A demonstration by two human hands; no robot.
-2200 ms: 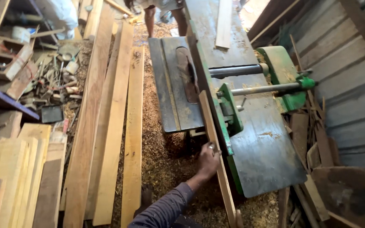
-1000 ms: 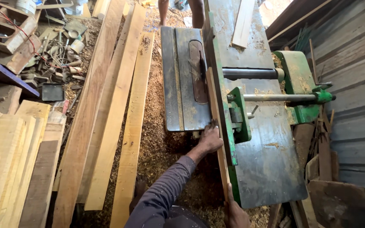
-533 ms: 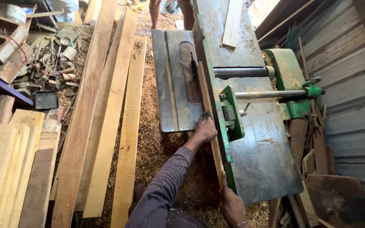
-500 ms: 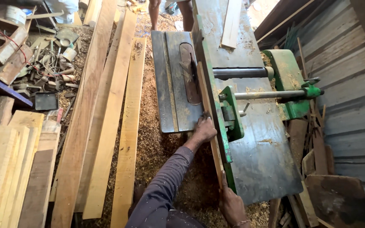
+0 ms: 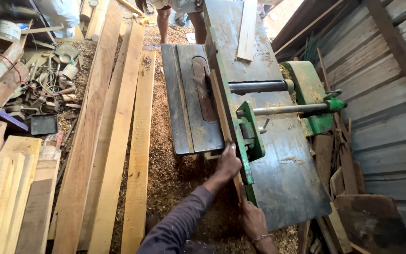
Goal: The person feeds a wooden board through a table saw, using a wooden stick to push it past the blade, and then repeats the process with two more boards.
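Note:
A narrow wooden strip (image 5: 222, 110) stands on edge against the green fence (image 5: 233, 117) of a grey metal woodworking machine (image 5: 283, 169). My left hand (image 5: 228, 162) presses on the strip's side near its middle, just past the saw table (image 5: 186, 103). My right hand (image 5: 252, 220) grips the strip's near end at the machine's front edge. The strip runs away from me along the fence, past the slot in the saw table.
Long planks (image 5: 118, 141) lie on the sawdust floor to the left, with stacked boards (image 5: 5, 188) at far left. Another person's legs (image 5: 179, 19) stand beyond the machine. A loose board (image 5: 247, 28) rests on the far table. Scrap wood (image 5: 353, 188) leans against the corrugated wall.
My left hand has slid forward along the strip, and the strip has advanced along the fence. My right hand has come into view at its near end.

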